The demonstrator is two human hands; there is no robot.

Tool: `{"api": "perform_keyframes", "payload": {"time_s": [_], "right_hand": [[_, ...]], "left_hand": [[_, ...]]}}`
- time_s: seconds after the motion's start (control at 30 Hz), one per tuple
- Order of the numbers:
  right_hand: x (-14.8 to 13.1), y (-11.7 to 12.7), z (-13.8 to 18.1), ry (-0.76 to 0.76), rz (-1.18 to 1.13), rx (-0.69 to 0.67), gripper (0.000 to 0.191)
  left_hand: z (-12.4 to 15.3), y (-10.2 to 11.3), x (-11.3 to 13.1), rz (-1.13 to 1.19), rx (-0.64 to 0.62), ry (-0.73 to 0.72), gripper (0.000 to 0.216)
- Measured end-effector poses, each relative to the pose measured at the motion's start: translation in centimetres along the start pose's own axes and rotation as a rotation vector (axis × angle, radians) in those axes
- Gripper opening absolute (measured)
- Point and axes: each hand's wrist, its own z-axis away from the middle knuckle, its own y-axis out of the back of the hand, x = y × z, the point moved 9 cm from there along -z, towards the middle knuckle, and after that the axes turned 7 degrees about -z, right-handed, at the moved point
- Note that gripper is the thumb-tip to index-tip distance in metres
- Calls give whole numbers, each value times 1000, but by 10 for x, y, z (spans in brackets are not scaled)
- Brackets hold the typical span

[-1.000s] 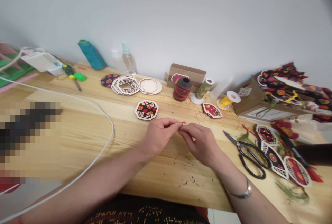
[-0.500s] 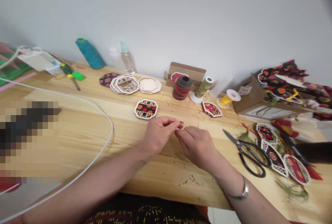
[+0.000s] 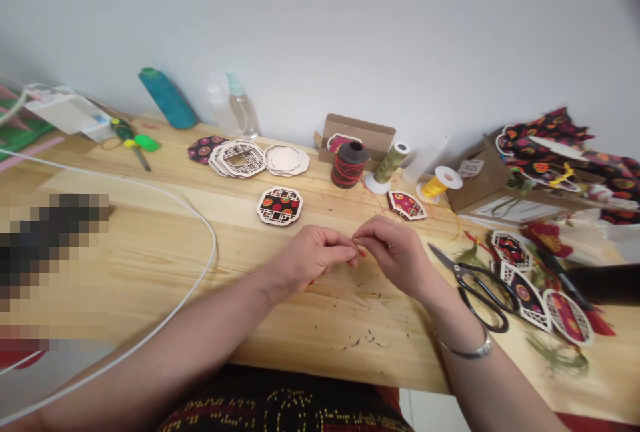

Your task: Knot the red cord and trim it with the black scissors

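Over the middle of the wooden table, my left hand [image 3: 323, 252] is closed in a pinch on a thin red cord [image 3: 362, 253]. A short red end of it shows below that hand too. My right hand [image 3: 395, 252], thumb and forefinger pinched together, meets the left fingertips at the same cord. Most of the cord is hidden by the fingers. Beyond my left hand lies an octagonal ornament [image 3: 280, 206] with a pale lattice frame and dark floral fabric. A fan-shaped ornament [image 3: 407, 205] lies beyond my right hand.
Black-handled scissors [image 3: 470, 282] lie to the right, near several fabric ornaments [image 3: 567, 317]. Behind stand a cone of red cord [image 3: 349, 169], a green spool [image 3: 393, 164] and a yellow spool [image 3: 435, 185]. A cardboard box [image 3: 475, 185] holds fabric. A white cable [image 3: 200, 219] crosses the left side.
My right hand has risen and turned, bringing its pinched fingertips up against the left ones. My left hand has shifted slightly right. The whole view has moved a little.
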Motion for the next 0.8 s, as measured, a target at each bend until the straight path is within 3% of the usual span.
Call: {"api": "perform_keyframes", "payload": {"time_s": [0.1, 0.2, 0.47, 0.63, 0.8], "right_hand": [[14, 1, -1, -112, -119, 71, 11], [21, 0, 1, -189, -135, 111, 11], [9, -1, 2, -131, -10, 127, 15], [9, -2, 2, -116, -49, 100, 15], [15, 3, 3, -185, -136, 161, 11]], "left_hand": [[0, 2, -7, 105, 5, 68, 16], [-1, 6, -6, 176, 52, 48, 18], [0, 14, 0, 159, 167, -46, 15], [0, 17, 2, 159, 191, -59, 14], [0, 16, 3, 170, 182, -60, 14]]}}
